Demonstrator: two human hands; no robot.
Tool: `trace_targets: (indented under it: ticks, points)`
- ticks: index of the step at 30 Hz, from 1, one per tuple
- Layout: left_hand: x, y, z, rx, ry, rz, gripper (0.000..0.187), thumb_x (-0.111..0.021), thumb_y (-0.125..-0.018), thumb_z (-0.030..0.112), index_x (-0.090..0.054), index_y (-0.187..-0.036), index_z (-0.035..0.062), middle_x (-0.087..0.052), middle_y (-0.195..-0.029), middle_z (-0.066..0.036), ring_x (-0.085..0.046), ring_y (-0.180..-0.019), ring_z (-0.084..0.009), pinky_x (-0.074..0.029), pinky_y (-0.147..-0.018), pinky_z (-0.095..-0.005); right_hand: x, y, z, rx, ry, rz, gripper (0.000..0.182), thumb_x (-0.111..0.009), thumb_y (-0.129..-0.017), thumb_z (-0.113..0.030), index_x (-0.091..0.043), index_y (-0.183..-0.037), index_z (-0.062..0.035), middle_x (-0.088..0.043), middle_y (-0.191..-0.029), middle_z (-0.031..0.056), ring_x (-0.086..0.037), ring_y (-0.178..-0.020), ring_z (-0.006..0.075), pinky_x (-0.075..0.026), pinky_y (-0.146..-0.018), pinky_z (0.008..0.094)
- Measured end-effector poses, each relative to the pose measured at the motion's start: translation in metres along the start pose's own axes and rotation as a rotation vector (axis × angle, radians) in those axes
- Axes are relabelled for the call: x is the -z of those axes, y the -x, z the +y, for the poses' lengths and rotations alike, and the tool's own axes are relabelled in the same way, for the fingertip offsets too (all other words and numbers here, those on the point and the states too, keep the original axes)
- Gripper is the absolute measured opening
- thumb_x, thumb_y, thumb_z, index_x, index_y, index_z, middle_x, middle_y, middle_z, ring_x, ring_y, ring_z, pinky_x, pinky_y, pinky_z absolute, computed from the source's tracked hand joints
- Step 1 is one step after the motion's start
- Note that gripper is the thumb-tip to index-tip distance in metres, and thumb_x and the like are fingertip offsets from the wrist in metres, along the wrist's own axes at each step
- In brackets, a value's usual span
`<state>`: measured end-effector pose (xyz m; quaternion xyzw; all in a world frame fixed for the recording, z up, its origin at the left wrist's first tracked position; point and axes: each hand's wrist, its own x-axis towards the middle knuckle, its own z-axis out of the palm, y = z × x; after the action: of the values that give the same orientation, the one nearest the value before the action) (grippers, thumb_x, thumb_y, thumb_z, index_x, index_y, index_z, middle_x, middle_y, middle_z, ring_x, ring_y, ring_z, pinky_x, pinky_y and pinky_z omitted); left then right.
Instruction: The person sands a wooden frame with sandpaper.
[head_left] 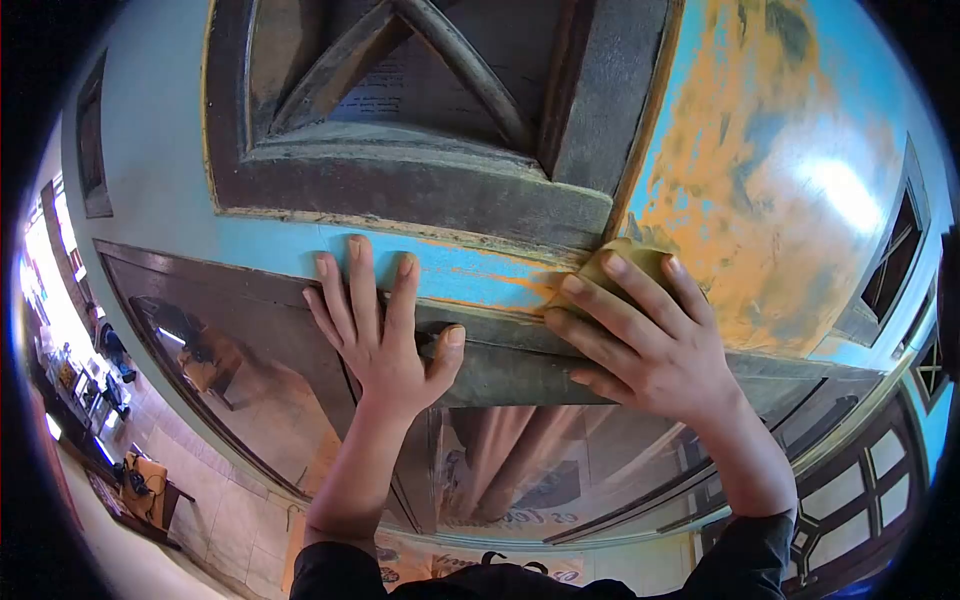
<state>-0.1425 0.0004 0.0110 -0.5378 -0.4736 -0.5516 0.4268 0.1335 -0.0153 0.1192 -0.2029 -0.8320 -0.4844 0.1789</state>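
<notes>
My right hand [650, 335] presses a tan-olive piece of sandpaper [640, 262] against the wall, near the lower right corner of a dark wooden vent frame [400, 190]. Its fingers lie over the sheet and partly hide it. My left hand [375, 330] rests with fingers spread on the blue-painted strip [480, 278] between the vent frame and the dark wooden beam [500, 340] below; it holds nothing. Orange streaks show through the blue on that strip close to my right hand.
To the right, a wall patch [770, 200] is worn to orange and grey. Glass panes with a pink curtain [500, 450] behind lie under the beam. Far down on the left, a chair [145, 485] stands on the tiled floor [215, 510]. A panelled door [860, 490] is at right.
</notes>
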Motion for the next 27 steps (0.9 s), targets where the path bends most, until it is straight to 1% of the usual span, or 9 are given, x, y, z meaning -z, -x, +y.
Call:
trace_targets:
  ticks: [3, 8, 11, 14, 19, 20, 23, 26, 27]
  points:
    - [0.001, -0.001, 0.003, 0.010, 0.005, -0.018, 0.067, -0.047, -0.097, 0.056, -0.051, -0.147, 0.0125, -0.034, -0.160, -0.024, -0.019, -0.151, -0.0480, -0.006, -0.119, -0.0664, 0.003, -0.020, -0.008, -0.010, -0.034, 0.019, 0.068, -0.070, -0.078, -0.050, -0.057, -0.142, -0.0329, -0.046, -0.155, -0.0092, -0.040, -0.145, 0.0171, -0.027, -0.122, 0.0449]
    - [0.001, 0.001, 0.000, 0.001, -0.003, -0.022, 0.067, -0.047, -0.096, 0.056, -0.050, -0.148, 0.0133, -0.033, -0.161, -0.024, -0.018, -0.151, -0.0482, -0.005, -0.118, -0.0669, 0.002, 0.002, 0.002, 0.008, -0.024, -0.002, 0.067, -0.071, -0.077, -0.048, -0.059, -0.141, -0.0320, -0.044, -0.157, -0.0098, -0.039, -0.145, 0.0164, -0.028, -0.121, 0.0448]
    - [0.006, -0.003, 0.003, -0.029, -0.063, -0.059, 0.072, -0.044, -0.099, 0.054, -0.043, -0.149, 0.0036, -0.030, -0.162, -0.025, -0.018, -0.151, -0.0493, -0.008, -0.119, -0.0646, 0.005, -0.012, -0.001, -0.003, -0.031, 0.015, 0.069, -0.072, -0.076, -0.048, -0.058, -0.142, -0.0318, -0.044, -0.156, -0.0097, -0.039, -0.145, 0.0164, -0.030, -0.120, 0.0448]
    - [0.003, 0.001, 0.002, 0.028, 0.001, -0.046, 0.066, -0.049, -0.096, 0.055, -0.050, -0.148, 0.0144, -0.031, -0.162, -0.023, -0.018, -0.152, -0.0480, -0.006, -0.118, -0.0673, 0.007, -0.019, -0.004, -0.004, -0.051, 0.013, 0.068, -0.072, -0.078, -0.048, -0.057, -0.142, -0.0319, -0.044, -0.156, -0.0089, -0.039, -0.145, 0.0163, -0.030, -0.120, 0.0443]
    - [0.002, 0.001, 0.000, -0.007, 0.005, -0.027, 0.065, -0.049, -0.096, 0.054, -0.051, -0.148, 0.0140, -0.031, -0.161, -0.023, -0.018, -0.151, -0.0485, -0.006, -0.118, -0.0678, 0.000, 0.010, 0.005, -0.018, 0.007, 0.076, 0.064, -0.068, -0.083, -0.049, -0.056, -0.143, -0.0328, -0.046, -0.155, -0.0076, -0.042, -0.144, 0.0171, -0.027, -0.121, 0.0457]
    - [0.002, 0.001, 0.001, -0.011, 0.005, -0.020, 0.065, -0.049, -0.096, 0.054, -0.051, -0.147, 0.0139, -0.032, -0.161, -0.023, -0.018, -0.151, -0.0486, -0.006, -0.118, -0.0679, -0.001, 0.014, 0.008, -0.019, 0.023, 0.084, 0.060, -0.065, -0.085, -0.050, -0.056, -0.143, -0.0332, -0.047, -0.154, -0.0066, -0.043, -0.143, 0.0179, -0.027, -0.121, 0.0463]
    - [0.003, 0.001, 0.001, 0.003, 0.001, -0.036, 0.065, -0.049, -0.096, 0.054, -0.051, -0.147, 0.0142, -0.032, -0.161, -0.023, -0.018, -0.151, -0.0482, -0.007, -0.118, -0.0681, 0.002, 0.002, 0.002, -0.039, -0.016, 0.063, 0.058, -0.064, -0.086, -0.049, -0.058, -0.142, -0.0332, -0.049, -0.153, -0.0062, -0.043, -0.143, 0.0184, -0.026, -0.121, 0.0463]
    - [0.003, 0.000, 0.002, 0.012, 0.000, -0.036, 0.065, -0.049, -0.096, 0.054, -0.050, -0.148, 0.0145, -0.032, -0.161, -0.023, -0.019, -0.151, -0.0483, -0.007, -0.118, -0.0683, 0.001, -0.002, -0.002, -0.037, -0.039, 0.097, 0.049, -0.067, -0.085, -0.048, -0.068, -0.131, -0.0287, -0.057, -0.146, -0.0009, -0.047, -0.139, 0.0268, -0.022, -0.122, 0.0519]
    - [0.003, 0.000, 0.002, 0.010, 0.000, -0.038, 0.065, -0.049, -0.096, 0.054, -0.050, -0.148, 0.0143, -0.032, -0.161, -0.023, -0.019, -0.151, -0.0482, -0.007, -0.118, -0.0683, 0.001, 0.003, -0.001, -0.053, -0.029, 0.086, 0.051, -0.066, -0.086, -0.047, -0.065, -0.134, -0.0298, -0.055, -0.148, -0.0024, -0.046, -0.140, 0.0244, -0.022, -0.122, 0.0505]
